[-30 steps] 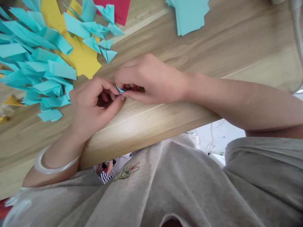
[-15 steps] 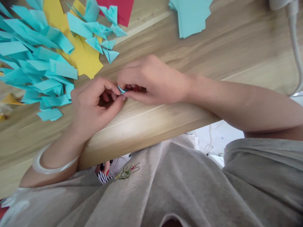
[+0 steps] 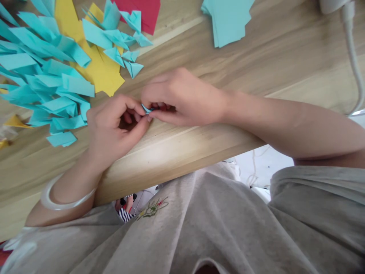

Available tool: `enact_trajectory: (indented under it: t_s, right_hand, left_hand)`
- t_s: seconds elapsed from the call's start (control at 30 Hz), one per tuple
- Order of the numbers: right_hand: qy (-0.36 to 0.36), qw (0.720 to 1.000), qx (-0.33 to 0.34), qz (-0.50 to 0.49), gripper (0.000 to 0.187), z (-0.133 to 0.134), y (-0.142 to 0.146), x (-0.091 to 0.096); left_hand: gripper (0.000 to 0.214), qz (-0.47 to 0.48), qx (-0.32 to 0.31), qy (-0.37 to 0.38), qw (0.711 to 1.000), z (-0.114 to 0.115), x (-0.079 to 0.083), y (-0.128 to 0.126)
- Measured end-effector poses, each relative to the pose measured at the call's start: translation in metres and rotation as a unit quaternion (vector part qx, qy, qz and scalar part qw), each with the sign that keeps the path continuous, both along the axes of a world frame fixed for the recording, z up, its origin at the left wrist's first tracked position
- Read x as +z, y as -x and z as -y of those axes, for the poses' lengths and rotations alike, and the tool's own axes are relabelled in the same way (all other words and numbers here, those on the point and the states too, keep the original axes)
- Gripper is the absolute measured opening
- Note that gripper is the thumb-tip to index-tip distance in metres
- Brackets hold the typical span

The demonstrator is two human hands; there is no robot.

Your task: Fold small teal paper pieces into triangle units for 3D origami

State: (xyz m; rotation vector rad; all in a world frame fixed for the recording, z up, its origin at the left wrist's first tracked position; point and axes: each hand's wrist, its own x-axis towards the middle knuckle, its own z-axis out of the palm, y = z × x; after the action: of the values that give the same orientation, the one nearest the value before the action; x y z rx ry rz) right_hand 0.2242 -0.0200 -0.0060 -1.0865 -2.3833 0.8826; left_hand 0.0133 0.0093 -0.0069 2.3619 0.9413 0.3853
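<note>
Both my hands meet near the front edge of the wooden table (image 3: 199, 49). Between them is a small folded piece of teal paper (image 3: 146, 110), only its tip showing. My left hand (image 3: 114, 127) is curled, thumb and forefinger pinching that piece; a pale bangle (image 3: 61, 199) rings its wrist. My right hand (image 3: 179, 97) lies knuckles-up over the paper, fingertips pressed on it; most of the piece is hidden under the fingers.
A heap of folded teal paper pieces (image 3: 42, 83) covers the left of the table over yellow sheets (image 3: 97, 64). A red sheet (image 3: 144, 13) lies at the back, a stack of teal squares (image 3: 228, 19) at back right. A white cable (image 3: 353, 57) runs down the right.
The hands have barely moved; both keep their pinch on the small teal piece. The view has shifted slightly.
</note>
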Motion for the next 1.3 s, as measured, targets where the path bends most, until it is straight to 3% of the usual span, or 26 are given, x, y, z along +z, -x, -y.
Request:
enact_trajectory:
  t_s: [0.13,0.33,0.57,0.8,0.97,1.13,1.3]
  right_hand:
    - [-0.012,1.0,-0.002,-0.009,0.02,-0.001,-0.001,-0.003]
    - [-0.057,0.998,-0.007,-0.031,0.059,-0.002,-0.001,-0.011]
    - [-0.009,1.0,0.001,0.023,0.027,-0.001,-0.001,-0.002]
    - [-0.018,1.0,0.013,0.012,0.027,-0.001,-0.002,0.0]
    - [-0.023,1.0,0.009,0.006,0.027,-0.002,-0.001,-0.003]
    - [-0.066,0.998,-0.005,-0.021,0.042,-0.004,0.0,-0.012]
    - [-0.064,0.998,-0.004,-0.024,0.044,-0.003,-0.001,-0.013]
  left_hand:
    - [0.034,-0.004,0.001,-0.003,1.0,0.001,0.0,0.0]
    - [0.011,0.021,-0.011,-0.023,0.999,-0.002,-0.003,0.0]
    - [0.013,-0.027,-0.035,0.007,0.999,-0.01,0.003,0.001]
    - [0.009,-0.011,-0.036,-0.011,0.999,-0.015,-0.004,0.004]
    - [0.018,0.06,-0.047,-0.051,0.996,-0.016,-0.011,0.002]
    - [0.018,0.062,-0.06,-0.052,0.995,-0.015,-0.009,-0.001]
    - [0.017,0.065,-0.066,-0.057,0.994,-0.013,-0.007,-0.001]
